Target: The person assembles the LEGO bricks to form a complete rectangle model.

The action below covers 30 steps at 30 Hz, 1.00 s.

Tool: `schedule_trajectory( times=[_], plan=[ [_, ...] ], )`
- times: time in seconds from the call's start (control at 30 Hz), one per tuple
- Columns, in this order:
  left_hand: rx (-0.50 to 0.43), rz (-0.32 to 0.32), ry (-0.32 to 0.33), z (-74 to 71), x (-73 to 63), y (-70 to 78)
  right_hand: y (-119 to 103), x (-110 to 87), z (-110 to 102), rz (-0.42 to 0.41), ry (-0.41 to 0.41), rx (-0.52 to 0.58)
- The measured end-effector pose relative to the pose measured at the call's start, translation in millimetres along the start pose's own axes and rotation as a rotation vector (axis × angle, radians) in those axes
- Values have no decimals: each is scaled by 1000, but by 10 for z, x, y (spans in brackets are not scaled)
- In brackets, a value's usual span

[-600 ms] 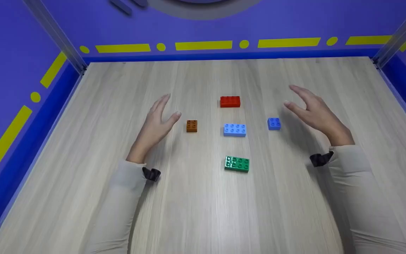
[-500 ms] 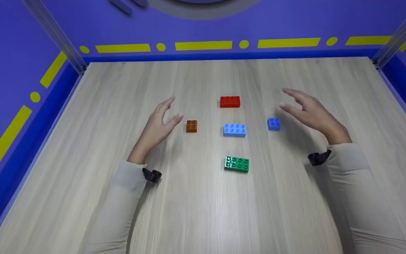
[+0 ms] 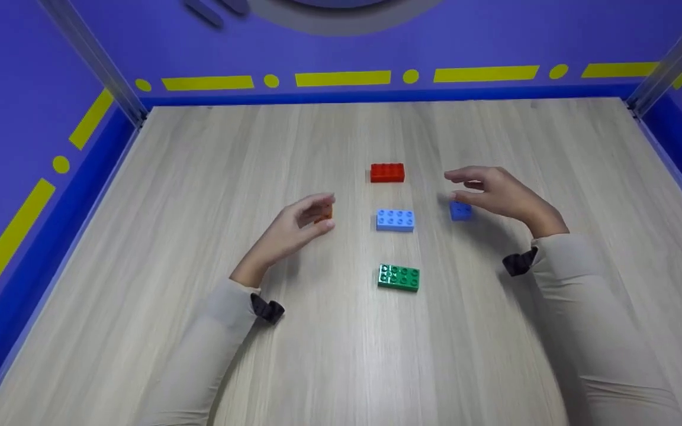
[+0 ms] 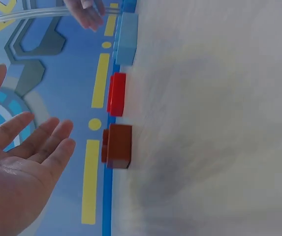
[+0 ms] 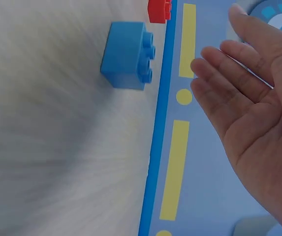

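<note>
Brown brick [image 4: 120, 146] lies below and near the fingertips of the left hand [image 3: 290, 229], held above the table [image 3: 317, 361], palm inward, thumb and fingers apart. Blue brick [image 3: 461, 213] lies below the right hand [image 3: 504, 194], posed likewise, digits apart. Between the grips lies the pale brick [image 3: 395, 220], red brick [image 3: 387, 173] beyond, green brick [image 3: 399, 277] on the near side

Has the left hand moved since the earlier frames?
Yes, the left hand has shifted rightward, toward the unmoved light blue brick, now partly hiding the brown brick.
</note>
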State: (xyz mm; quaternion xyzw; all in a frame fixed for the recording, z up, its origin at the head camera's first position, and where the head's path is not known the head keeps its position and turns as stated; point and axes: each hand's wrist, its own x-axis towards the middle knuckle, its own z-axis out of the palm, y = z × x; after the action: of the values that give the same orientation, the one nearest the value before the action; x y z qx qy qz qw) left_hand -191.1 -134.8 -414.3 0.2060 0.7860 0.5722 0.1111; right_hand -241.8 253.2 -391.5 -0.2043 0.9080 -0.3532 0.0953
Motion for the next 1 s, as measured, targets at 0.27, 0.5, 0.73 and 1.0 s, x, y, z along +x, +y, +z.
schedule_trajectory(
  times=[0.27, 0.5, 0.73, 1.0],
  plan=[
    [0, -67, -87, 198, 26, -7, -66, 120, 77, 31, -81, -26],
    [-14, -59, -184, 344, 76, 9, -84, 180, 159, 4, -146, -43],
    [-33, -99, -245, 463, 79, -30, -141, 239, 240, 3, -200, -56],
    [-7, -114, -279, 590, 73, -102, -206, 310, 325, 13, -253, -85]
  ],
)
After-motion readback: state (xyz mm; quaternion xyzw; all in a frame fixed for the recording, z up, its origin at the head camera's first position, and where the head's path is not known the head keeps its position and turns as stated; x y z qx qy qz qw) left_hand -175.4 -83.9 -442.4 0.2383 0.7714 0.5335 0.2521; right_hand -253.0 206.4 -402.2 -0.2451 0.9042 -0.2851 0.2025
